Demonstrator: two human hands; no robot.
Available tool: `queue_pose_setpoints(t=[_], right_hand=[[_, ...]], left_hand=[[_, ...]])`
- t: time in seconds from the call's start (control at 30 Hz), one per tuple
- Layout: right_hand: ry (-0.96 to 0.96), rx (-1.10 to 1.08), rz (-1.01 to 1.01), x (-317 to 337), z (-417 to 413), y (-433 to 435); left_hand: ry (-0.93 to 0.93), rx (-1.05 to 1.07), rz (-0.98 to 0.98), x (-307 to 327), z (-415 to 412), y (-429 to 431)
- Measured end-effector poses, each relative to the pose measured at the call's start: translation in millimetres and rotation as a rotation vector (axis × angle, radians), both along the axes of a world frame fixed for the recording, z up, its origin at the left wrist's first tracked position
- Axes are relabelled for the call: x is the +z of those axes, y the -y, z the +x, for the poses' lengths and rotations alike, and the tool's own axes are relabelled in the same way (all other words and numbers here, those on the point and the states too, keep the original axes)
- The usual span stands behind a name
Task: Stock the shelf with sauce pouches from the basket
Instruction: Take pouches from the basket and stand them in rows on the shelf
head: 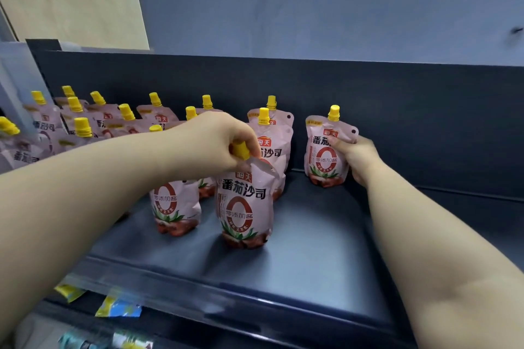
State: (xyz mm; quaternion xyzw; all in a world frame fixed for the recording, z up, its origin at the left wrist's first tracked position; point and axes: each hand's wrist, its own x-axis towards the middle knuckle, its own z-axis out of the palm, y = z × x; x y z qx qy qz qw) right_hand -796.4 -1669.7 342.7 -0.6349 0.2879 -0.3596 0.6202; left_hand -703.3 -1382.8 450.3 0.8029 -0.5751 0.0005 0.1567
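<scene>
Pink sauce pouches with yellow caps stand on a dark shelf. My left hand pinches the cap and top of the front pouch, which stands upright near the shelf's middle. My right hand grips the right side of another pouch standing further back on the right. Several more pouches fill the shelf's left part in rows, and two stand one behind the other at the back. The basket is out of view.
The shelf has a dark back panel and a front lip. Bare shelf surface lies to the right and in front. Yellow and blue price tags hang below the lip. A clear divider stands at the left.
</scene>
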Motion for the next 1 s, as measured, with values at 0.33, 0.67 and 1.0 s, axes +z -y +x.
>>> queue_pose_setpoints(t=[0.33,0.67,1.0], right_hand=[[-0.089,-0.140,-0.392,25,-38,-17],[-0.161,-0.115,-0.916,110,-58,-163],[-0.383,0.108,-1.284,95,-2,-343]], left_hand=[[0.079,-0.032,-0.022,3,-5,-5],[0.286,-0.083,-0.089,9,-4,-69],[0.327,0.068,-0.017,-10,35,-220]])
